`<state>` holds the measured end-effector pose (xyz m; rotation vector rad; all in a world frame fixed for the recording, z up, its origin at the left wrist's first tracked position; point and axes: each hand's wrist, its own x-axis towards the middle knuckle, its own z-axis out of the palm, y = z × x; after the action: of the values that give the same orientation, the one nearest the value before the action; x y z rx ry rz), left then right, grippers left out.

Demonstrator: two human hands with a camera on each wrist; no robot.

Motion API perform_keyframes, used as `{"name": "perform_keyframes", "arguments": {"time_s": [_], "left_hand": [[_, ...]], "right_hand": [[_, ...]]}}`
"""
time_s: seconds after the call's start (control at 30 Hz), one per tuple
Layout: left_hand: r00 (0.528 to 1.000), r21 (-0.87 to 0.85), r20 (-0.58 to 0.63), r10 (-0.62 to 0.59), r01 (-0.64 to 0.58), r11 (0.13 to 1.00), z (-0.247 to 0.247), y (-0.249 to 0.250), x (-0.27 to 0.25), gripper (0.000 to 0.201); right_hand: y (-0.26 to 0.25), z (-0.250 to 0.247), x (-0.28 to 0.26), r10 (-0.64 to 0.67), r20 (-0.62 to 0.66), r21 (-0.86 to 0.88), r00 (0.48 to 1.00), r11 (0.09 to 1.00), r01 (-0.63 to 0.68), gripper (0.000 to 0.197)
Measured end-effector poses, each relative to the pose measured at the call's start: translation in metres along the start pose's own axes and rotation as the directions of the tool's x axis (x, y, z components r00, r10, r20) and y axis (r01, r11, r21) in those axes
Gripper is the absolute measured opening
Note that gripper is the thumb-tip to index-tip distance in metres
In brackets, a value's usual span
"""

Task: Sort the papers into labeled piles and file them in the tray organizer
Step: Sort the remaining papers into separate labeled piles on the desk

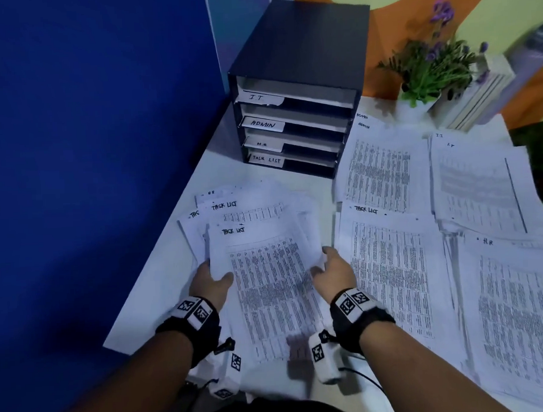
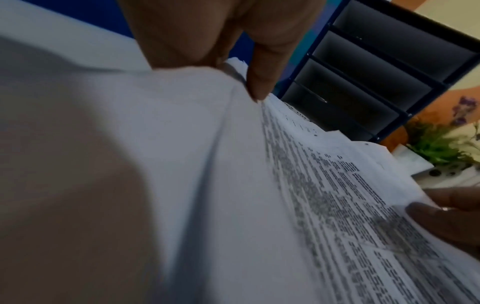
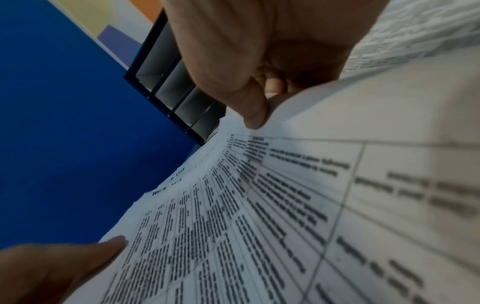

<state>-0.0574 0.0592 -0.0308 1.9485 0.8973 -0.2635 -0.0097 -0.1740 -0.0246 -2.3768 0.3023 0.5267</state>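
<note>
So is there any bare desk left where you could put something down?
Bare white desk shows left of the unsorted papers, along the blue partition, plus a narrow gap in front of the black tray organizer. The right side is crowded with sorted piles.

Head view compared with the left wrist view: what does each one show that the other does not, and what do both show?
Only the head view shows the slot labels IT, ADMIN, H.R and TASK LIST on the tray organizer, and the sorted piles on the table: ADMIN pile, IT pile, H.R pile.

Only the left wrist view shows the left thumb tip pressing the sheet's edge close up.

Both show the left hand and right hand gripping the TASK LIST sheet, and the potted plant.
</note>
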Motion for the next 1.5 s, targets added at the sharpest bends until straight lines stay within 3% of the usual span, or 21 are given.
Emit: {"name": "perform_keyframes", "arguments": {"time_s": [0.13, 0.3, 0.53, 0.6, 0.67, 0.77, 0.93, 1.07, 1.2, 1.3, 1.5], "left_hand": [[0.999, 0.007, 0.043, 0.020, -0.020, 1.000, -0.010, 0.002, 0.002, 0.042], [1.000, 0.058, -0.001, -0.003, 0.003, 0.998, -0.027, -0.003, 0.018, 0.026], [0.999, -0.146, -0.035, 0.037, -0.042, 0.988, -0.035, -0.005, 0.022, 0.038], [0.998, -0.198, -0.028, 0.049, -0.053, 0.979, -0.035, -0.007, 0.023, 0.044], [0.997, -0.227, -0.039, 0.066, -0.074, 0.971, -0.036, -0.007, 0.024, 0.036], [0.992, -0.254, -0.083, 0.093, -0.111, 0.961, -0.039, -0.004, 0.022, 0.030], [0.986, -0.247, -0.148, 0.083, -0.118, 0.962, -0.047, -0.005, 0.026, 0.023], [0.987, -0.270, -0.136, 0.087, -0.122, 0.955, -0.048, -0.003, 0.029, 0.022], [0.990, -0.352, -0.100, 0.095, -0.125, 0.928, -0.044, 0.003, 0.026, 0.028], [0.993, -0.432, -0.061, 0.101, -0.118, 0.894, -0.042, 0.009, 0.019, 0.030], [0.991, -0.476, -0.092, 0.095, -0.128, 0.870, -0.040, 0.015, 0.011, 0.026]], "right_hand": [[0.005, -0.008, 0.011, 0.038, -0.108, 0.072, 0.993, 0.997, -0.030, 0.030], [0.014, -0.022, 0.023, 0.066, -0.218, 0.137, 0.974, 0.990, -0.037, 0.023], [0.001, -0.011, 0.023, 0.003, -0.008, 0.394, 1.000, 0.919, 0.000, 0.019], [0.000, -0.004, 0.027, 0.007, 0.006, 0.407, 1.000, 0.913, -0.009, 0.017], [-0.001, -0.001, 0.028, 0.018, -0.028, 0.438, 0.999, 0.899, -0.004, 0.010], [0.005, -0.006, 0.028, 0.045, -0.094, 0.486, 0.995, 0.874, 0.006, 0.015], [0.021, -0.015, 0.031, 0.065, -0.051, 0.578, 0.997, 0.816, -0.023, 0.023], [0.017, -0.019, 0.027, 0.038, -0.069, 0.642, 0.997, 0.766, 0.015, 0.025], [0.007, -0.019, 0.021, -0.006, -0.036, 0.684, 0.999, 0.729, 0.029, 0.043], [0.002, -0.015, 0.020, 0.021, -0.064, 0.743, 0.998, 0.669, 0.033, 0.032], [0.002, -0.012, 0.019, -0.060, -0.005, 0.738, 0.998, 0.673, 0.044, 0.036]]}}
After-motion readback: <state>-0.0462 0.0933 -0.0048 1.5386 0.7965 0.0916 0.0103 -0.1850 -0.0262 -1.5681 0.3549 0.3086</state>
